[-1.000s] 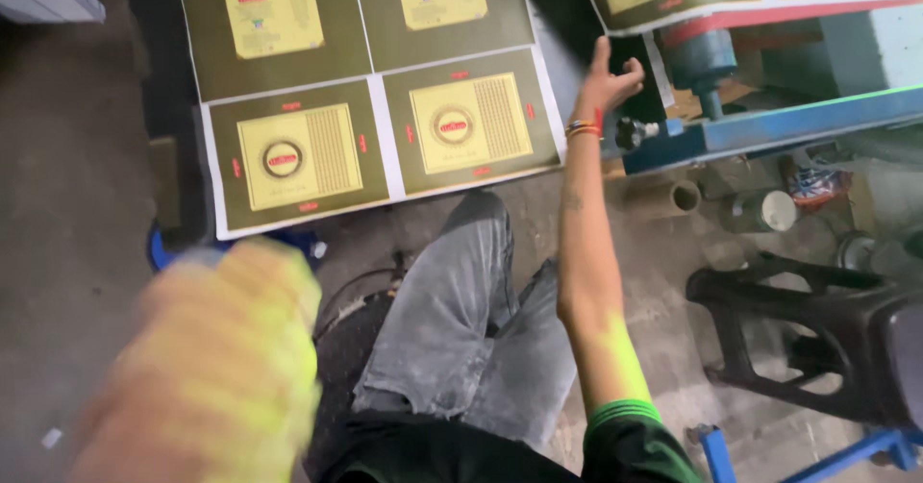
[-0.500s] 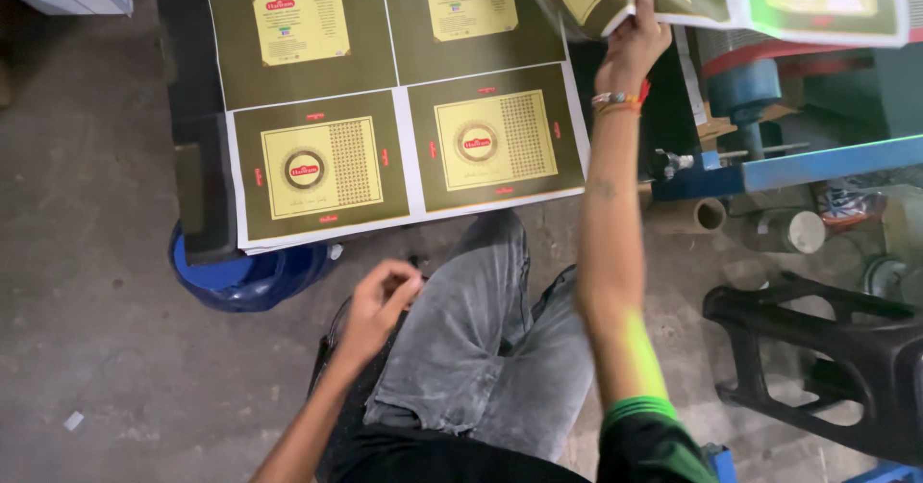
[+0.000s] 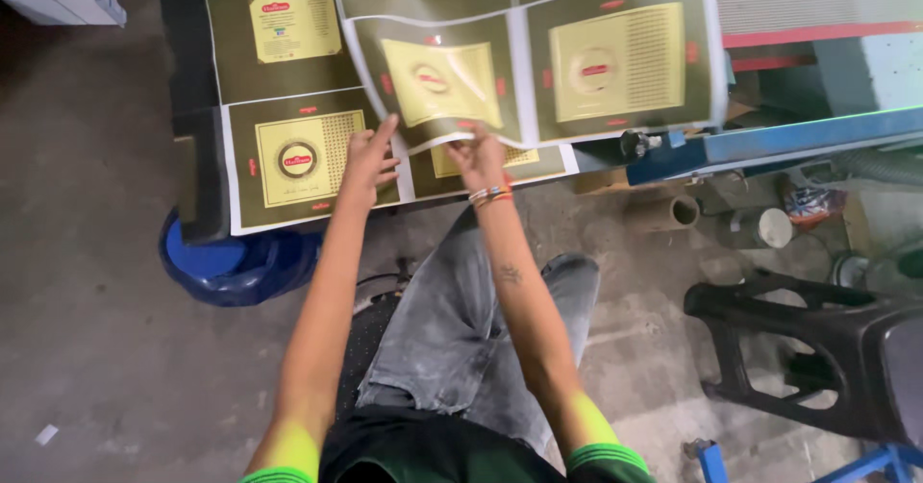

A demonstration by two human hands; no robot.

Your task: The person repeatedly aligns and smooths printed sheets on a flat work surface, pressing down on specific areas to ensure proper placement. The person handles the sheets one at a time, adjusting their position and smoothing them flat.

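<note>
Both hands are on the paper now, which is the big change from half a second back: then only the right hand (image 3: 478, 159) was up high at the far right, pinching a printed sheet, and the left hand (image 3: 368, 161) was down near the knee. Now the loose sheet (image 3: 538, 60) has swung over to the left and hangs curled above the stack of printed sheets (image 3: 288, 156) on the counter (image 3: 187, 171). So my read is it's mid-transfer, about to be laid flat on that pile, not there yet.

Right fingers (image 3: 469, 147) are clamped together on the loose sheet's near edge, close to its lower left corner. Left fingers (image 3: 383, 135) are spread apart, flat on the top sheet of the stack, with the tips just reaching the curled edge; can't tell if they actually grip it.

Loose sheet sits over the counter's near edge, its right half stretching out toward the blue machine rail (image 3: 769, 142). Blue drum (image 3: 226, 267) sits on the floor under the counter's near left corner.
</note>
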